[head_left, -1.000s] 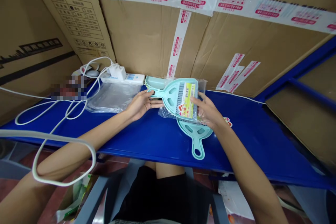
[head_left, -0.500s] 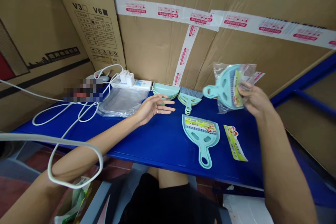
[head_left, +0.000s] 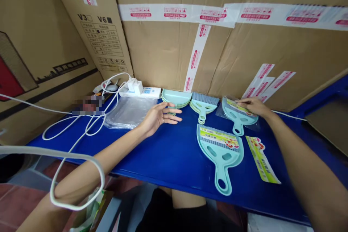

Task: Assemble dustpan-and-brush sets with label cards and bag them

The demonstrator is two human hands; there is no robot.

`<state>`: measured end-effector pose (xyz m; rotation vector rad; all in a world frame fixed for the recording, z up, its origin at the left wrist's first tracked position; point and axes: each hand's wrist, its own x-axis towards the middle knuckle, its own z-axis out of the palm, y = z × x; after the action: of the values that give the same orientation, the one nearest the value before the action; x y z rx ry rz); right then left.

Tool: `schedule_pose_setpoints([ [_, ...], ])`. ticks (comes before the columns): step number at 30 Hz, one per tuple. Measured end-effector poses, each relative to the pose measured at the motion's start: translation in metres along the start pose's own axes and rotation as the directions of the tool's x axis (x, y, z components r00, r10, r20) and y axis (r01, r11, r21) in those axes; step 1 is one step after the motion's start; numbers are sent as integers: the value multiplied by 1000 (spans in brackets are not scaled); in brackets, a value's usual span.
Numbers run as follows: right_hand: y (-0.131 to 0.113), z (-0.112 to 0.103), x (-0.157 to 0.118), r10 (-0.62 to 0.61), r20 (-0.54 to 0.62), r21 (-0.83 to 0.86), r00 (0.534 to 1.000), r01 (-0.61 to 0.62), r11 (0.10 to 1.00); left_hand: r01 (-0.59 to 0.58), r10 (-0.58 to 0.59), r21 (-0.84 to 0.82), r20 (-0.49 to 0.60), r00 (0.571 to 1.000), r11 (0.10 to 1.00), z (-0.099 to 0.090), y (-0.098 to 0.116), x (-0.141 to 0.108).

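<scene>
My right hand (head_left: 254,106) grips the far edge of a mint-green dustpan and brush set (head_left: 239,116) in a clear plastic bag, its handle towards me, at the back right of the table. My left hand (head_left: 160,119) is open with fingers spread, holding nothing, in front of a stack of dustpans (head_left: 176,96). Beside that stack lie several stacked brushes (head_left: 202,107) with grey bristles. Nearer to me rests an unbagged dustpan with a brush nested in it (head_left: 221,154) and a yellow-green label on top. A loose label card (head_left: 262,159) lies right of it.
A pile of clear plastic bags (head_left: 130,112) lies on the blue table (head_left: 168,163), left of my left hand. Behind it sits a white power strip (head_left: 150,92). White cables (head_left: 87,127) loop across the left side. Large cardboard boxes (head_left: 163,50) wall the back.
My right hand has brought the bagged dustpan set down from the air to the table, turning its handle towards me. My left hand stays open in nearly the same place.
</scene>
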<state>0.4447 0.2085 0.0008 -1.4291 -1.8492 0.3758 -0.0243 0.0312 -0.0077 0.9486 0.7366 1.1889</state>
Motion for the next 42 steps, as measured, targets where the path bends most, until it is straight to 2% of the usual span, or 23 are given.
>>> schedule_pose_setpoints([
  [3, 4, 14, 0, -24, 139, -173, 990, 48, 984, -3, 4, 25, -17, 1000, 1000, 1, 1, 0],
  [5, -5, 17, -5, -98, 180, -340, 979, 156, 928, 6, -5, 40, -31, 999, 999, 2, 0, 0],
  [7, -23, 15, -18, -166, 210, -435, 964, 244, 867, 17, -15, 50, -45, 999, 999, 2, 0, 0],
  [10, -54, 5, -54, -224, 272, -445, 936, 329, 833, 13, -11, 53, -47, 999, 999, 2, -2, 0],
  [12, -69, -3, -86, -201, 319, -467, 926, 338, 817, 7, -5, 50, -41, 999, 999, 1, -2, 0],
  [15, -78, -9, -127, -162, 325, -536, 932, 323, 780, -3, 5, 48, -30, 1000, 999, 2, -2, -1],
  [17, -75, -10, -142, -174, 352, -512, 920, 345, 787, -15, 17, 51, -32, 999, 999, 3, -3, -1],
  [21, -66, -8, -143, -212, 431, -394, 877, 395, 830, -15, 18, 63, -49, 999, 998, 5, -4, -1],
  [26, -63, -7, -128, -228, 462, -333, 857, 406, 851, -3, 9, 61, -91, 996, 998, 4, -1, 1],
  [35, -58, -5, -128, -186, 388, -354, 903, 333, 874, -11, 16, 72, -66, 998, 997, 3, -1, 0],
  [39, -76, -4, -143, -234, 262, -405, 936, 327, 854, -1, 7, 75, -76, 997, 997, 3, -1, 0],
  [41, -94, -6, -153, -212, 343, -369, 915, 339, 865, 1, 5, 81, -77, 997, 997, 4, 0, -1],
  [42, -105, -7, -157, -180, 437, -334, 881, 345, 877, 1, 6, 86, -76, 997, 996, 4, 0, -1],
])
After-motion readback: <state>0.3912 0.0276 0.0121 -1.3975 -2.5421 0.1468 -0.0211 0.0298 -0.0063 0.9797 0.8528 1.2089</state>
